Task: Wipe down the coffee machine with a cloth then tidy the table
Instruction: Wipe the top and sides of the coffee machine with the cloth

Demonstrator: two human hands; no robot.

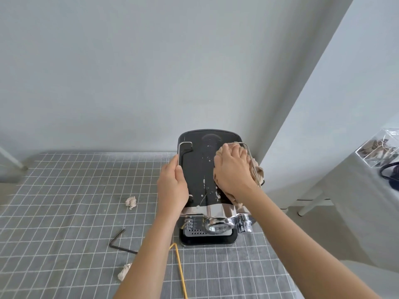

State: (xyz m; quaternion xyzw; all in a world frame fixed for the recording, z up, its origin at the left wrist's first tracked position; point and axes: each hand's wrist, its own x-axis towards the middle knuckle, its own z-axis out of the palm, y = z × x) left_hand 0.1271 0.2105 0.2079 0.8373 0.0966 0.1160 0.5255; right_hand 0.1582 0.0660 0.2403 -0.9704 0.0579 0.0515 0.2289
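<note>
Broadly, a table [64,212] covered by a grey cloth with a white grid is seen against a pale wall, and the coffee machine [200,169] is stood near its back right corner, black top upward, chrome front facing the camera. White splashes are scattered over the black top, between two metal rails. The left hand [172,184] is laid against the machine's left edge, the fingers pressed together and curled over the left rail, the thumb lying on the black top. The right hand [233,169] is pressed flat on a beige cloth [258,171] at the right side of the top, fingers extended and close together; the cloth is bunched under the palm and hangs over the right rail. On the table left of the machine, a black bent rod [116,242] and a yellow bent rod [180,270] are laid, well apart from a crumpled scrap [131,202] farther back and another scrap [124,272] nearer the camera.
</note>
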